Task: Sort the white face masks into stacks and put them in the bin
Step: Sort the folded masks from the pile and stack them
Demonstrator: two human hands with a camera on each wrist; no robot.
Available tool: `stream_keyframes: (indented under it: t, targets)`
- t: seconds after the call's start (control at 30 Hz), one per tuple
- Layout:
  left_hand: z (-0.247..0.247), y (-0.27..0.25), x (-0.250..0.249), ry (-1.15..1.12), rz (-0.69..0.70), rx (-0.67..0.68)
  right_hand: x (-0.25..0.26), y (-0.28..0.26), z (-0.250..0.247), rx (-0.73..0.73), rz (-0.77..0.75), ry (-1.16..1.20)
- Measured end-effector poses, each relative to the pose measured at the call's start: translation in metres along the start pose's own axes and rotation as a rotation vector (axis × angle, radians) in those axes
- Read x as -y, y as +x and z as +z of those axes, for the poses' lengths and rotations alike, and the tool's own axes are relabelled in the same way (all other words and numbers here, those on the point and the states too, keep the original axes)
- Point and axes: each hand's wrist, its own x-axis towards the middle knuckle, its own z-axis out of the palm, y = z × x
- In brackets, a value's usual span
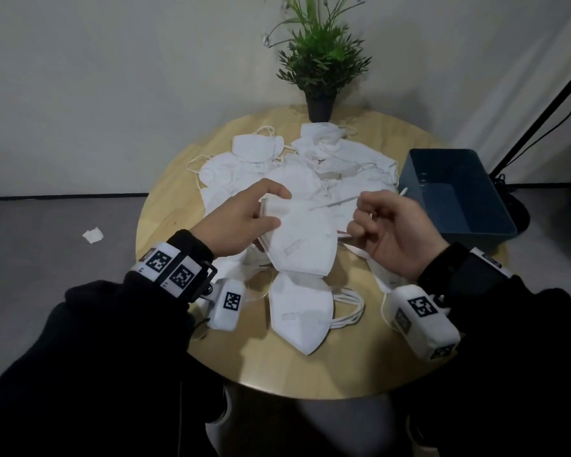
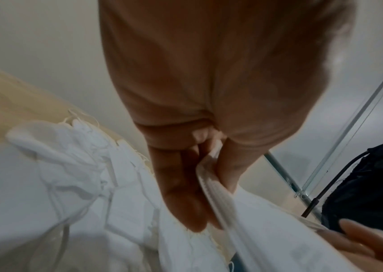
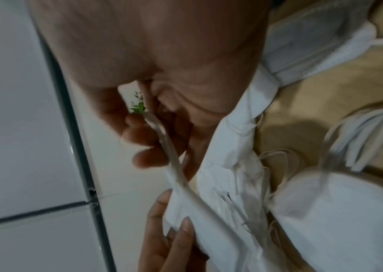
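Note:
Above the middle of the round wooden table (image 1: 165,219) I hold a small stack of folded white masks (image 1: 299,239). My left hand (image 1: 264,209) pinches the stack's left edge between thumb and fingers (image 2: 181,193). My right hand (image 1: 365,219) is curled at its right side, with a thin white ear strap (image 3: 174,158) running through the fingers. A loose pile of white masks (image 1: 297,159) covers the far half of the table. Another folded mask stack (image 1: 299,308) lies flat at the near edge. The blue bin (image 1: 455,192) stands at the right.
A potted green plant (image 1: 320,61) stands at the table's far edge behind the pile. A black stand pole (image 1: 541,113) rises at the right behind the bin. A scrap of white paper (image 1: 93,234) lies on the floor to the left.

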Motion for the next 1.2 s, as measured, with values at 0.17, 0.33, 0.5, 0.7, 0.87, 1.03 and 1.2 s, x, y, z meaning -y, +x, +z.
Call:
stream_keyframes:
  t: [0.17,0.33,0.5,0.7,0.87,1.03,1.2]
  targets:
    - [-0.002,-0.006,0.002,0.052,-0.002,0.007,-0.013,-0.009,-0.009,-0.058,0.043,-0.546]
    - [0.012,-0.017,0.002,0.138,-0.002,0.121,-0.023,-0.022,-0.01,0.019,0.075,-0.883]
    - [0.017,-0.023,0.007,0.181,-0.019,0.158,-0.031,-0.032,-0.006,0.052,0.121,-0.977]
    - [0.021,-0.021,0.017,0.227,-0.079,0.205,-0.042,-0.037,-0.003,0.054,0.184,-0.917]
    - [0.029,-0.017,0.024,0.3,-0.098,0.273,-0.043,-0.034,-0.007,-0.038,0.158,-0.967]
    - [0.042,-0.013,0.027,0.336,-0.067,0.271,-0.041,-0.03,-0.014,-0.097,0.165,-0.986]
    - [0.048,-0.008,0.03,0.389,-0.017,0.218,-0.043,-0.026,-0.021,-0.159,0.151,-1.045]
